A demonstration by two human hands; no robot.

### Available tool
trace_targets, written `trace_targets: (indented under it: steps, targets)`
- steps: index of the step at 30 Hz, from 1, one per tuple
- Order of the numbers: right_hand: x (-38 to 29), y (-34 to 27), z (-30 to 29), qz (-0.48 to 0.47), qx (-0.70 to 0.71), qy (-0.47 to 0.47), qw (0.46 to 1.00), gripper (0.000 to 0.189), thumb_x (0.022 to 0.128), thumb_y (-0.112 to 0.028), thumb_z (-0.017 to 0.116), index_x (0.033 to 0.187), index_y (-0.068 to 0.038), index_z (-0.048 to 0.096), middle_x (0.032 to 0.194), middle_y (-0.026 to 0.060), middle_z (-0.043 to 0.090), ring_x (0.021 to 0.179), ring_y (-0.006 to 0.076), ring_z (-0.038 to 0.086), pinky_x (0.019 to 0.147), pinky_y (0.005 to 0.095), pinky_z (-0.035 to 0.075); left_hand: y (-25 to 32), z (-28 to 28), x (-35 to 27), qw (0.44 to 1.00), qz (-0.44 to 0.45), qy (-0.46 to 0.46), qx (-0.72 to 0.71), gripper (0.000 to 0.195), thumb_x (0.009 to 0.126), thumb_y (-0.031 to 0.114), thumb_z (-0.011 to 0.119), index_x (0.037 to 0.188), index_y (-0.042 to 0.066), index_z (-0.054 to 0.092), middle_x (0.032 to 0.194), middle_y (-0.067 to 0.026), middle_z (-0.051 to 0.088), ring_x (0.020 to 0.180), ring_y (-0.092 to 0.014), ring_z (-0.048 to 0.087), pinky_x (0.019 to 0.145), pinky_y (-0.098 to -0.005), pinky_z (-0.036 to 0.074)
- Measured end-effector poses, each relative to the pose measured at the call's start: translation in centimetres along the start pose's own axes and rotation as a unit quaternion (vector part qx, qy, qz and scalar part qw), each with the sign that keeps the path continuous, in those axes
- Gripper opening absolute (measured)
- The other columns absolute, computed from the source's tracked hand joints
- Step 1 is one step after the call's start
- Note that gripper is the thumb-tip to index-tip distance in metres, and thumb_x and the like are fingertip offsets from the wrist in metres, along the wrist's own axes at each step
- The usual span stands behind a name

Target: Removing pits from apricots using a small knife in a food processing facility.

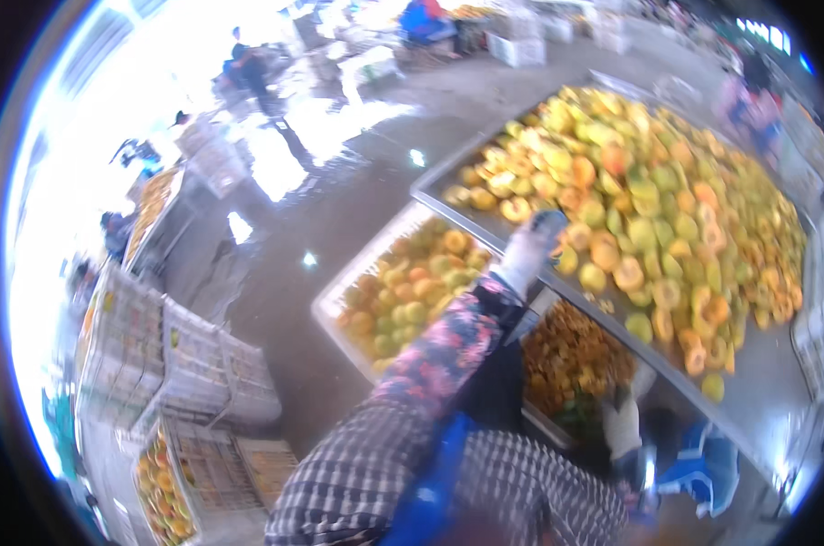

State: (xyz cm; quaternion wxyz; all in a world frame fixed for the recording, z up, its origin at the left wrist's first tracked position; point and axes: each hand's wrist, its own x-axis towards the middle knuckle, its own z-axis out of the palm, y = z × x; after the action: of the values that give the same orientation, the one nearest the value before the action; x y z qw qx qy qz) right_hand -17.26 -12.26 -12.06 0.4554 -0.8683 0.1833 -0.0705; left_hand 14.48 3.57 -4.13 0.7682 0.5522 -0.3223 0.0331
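My left hand (531,249), in a pale glove with dark, blurred fingertips, reaches over the near rim of a metal table (470,228). It is beside a large heap of halved yellow-orange stone fruit (644,205); whether it holds anything is unclear. My right hand (620,423), in a whitish glove, is low beneath the table's edge, beside a container of brown pieces (569,355) with some green matter. Blur and shadow hide its fingers. A white plastic crate (337,321) of whole yellow, green and orange fruit (412,293) stands left of my left forearm.
Stacked white crates (193,368) stand at left, with a fruit-filled crate (163,488) below them. A blue-and-white object (702,471) lies at lower right. People are beyond the table, including one at right (753,109). The floor (268,293) looks wet.
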Motion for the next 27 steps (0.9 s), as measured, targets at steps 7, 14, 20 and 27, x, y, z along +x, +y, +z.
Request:
trace_targets:
  steps: [7,14,20,27]
  targets:
    - [2.7,-11.8,-1.5,-0.174,0.036,0.103,0.979,0.034,0.09,-0.016,0.054,0.123,-0.006,0.048,0.109,0.0162,0.063,0.096,0.0333,0.062,0.08,0.0377,0.048,4.5,3.9,-5.4,0.791,-0.434,-0.017,-0.43,0.051,0.094,0.043,0.048,0.123,0.002,0.048,0.111,-0.0126,0.061,0.105,-0.028,0.058,0.089,-0.0432,0.049]
    - [3.0,-13.1,-2.0,-0.153,-0.121,0.126,0.973,0.03,0.092,-0.029,0.045,0.109,-0.005,0.052,0.086,0.0211,0.062,0.075,0.0402,0.061,0.064,0.0477,0.049,9.3,9.1,-8.4,0.975,-0.183,-0.11,0.061,0.051,0.095,0.04,0.049,0.12,-0.004,0.048,0.104,-0.013,0.061,0.093,-0.02,0.06,0.084,-0.0298,0.05]
    - [2.9,-13.1,-1.3,-0.072,-0.212,0.075,0.972,0.038,0.088,-0.021,0.055,0.116,0.0,0.041,0.081,0.0233,0.061,0.071,0.0406,0.061,0.06,0.0483,0.047,7.9,9.0,-10.2,0.971,-0.08,-0.131,0.182,0.056,0.093,0.034,0.054,0.127,-0.007,0.036,0.106,-0.0126,0.061,0.095,-0.021,0.059,0.083,-0.029,0.048]
    - [2.9,-13.2,-1.8,-0.065,-0.2,-0.001,0.978,0.031,0.088,-0.024,0.055,0.107,-0.002,0.044,0.071,0.0216,0.06,0.064,0.0399,0.06,0.056,0.0469,0.047,7.0,8.0,-10.0,0.943,-0.089,-0.152,0.284,0.071,0.088,0.041,0.059,0.129,-0.011,0.036,0.105,-0.0195,0.062,0.098,-0.03,0.061,0.085,-0.036,0.049]
